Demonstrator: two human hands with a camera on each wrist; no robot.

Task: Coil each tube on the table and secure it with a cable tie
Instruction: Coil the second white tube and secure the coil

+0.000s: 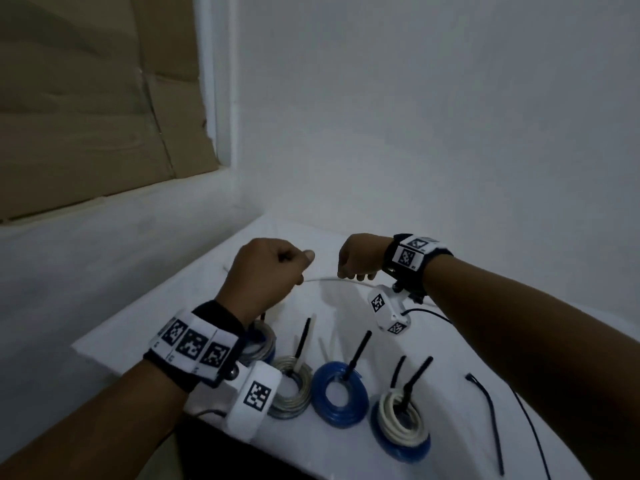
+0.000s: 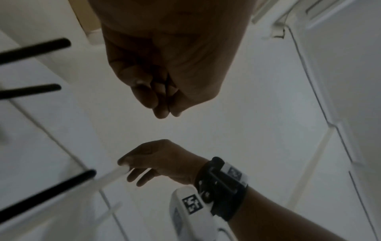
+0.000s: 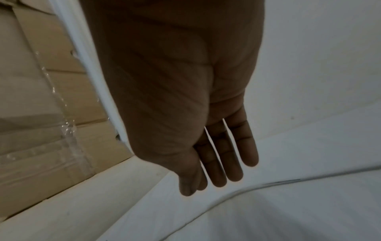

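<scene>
A thin clear tube [image 1: 322, 279] spans the gap between my two hands above the white table [image 1: 436, 362]. My left hand [image 1: 270, 268] is a closed fist gripping one part of it; in the left wrist view the fist [image 2: 163, 73] shows fingers curled tight. My right hand [image 1: 356, 259] hangs fingers-down and pinches the tube between thumb and forefinger, as the left wrist view shows [image 2: 160, 159] at the tube [image 2: 115, 175]. In the right wrist view the other fingers [image 3: 233, 154] hang straight.
Tied coils lie along the near edge: a grey one [image 1: 291, 389], a blue one [image 1: 339, 393], a white one stacked on blue [image 1: 401, 424], and another under my left wrist [image 1: 261, 341]. Loose black cable ties [image 1: 485, 410] lie at right. Cardboard [image 1: 86, 98] covers the left wall.
</scene>
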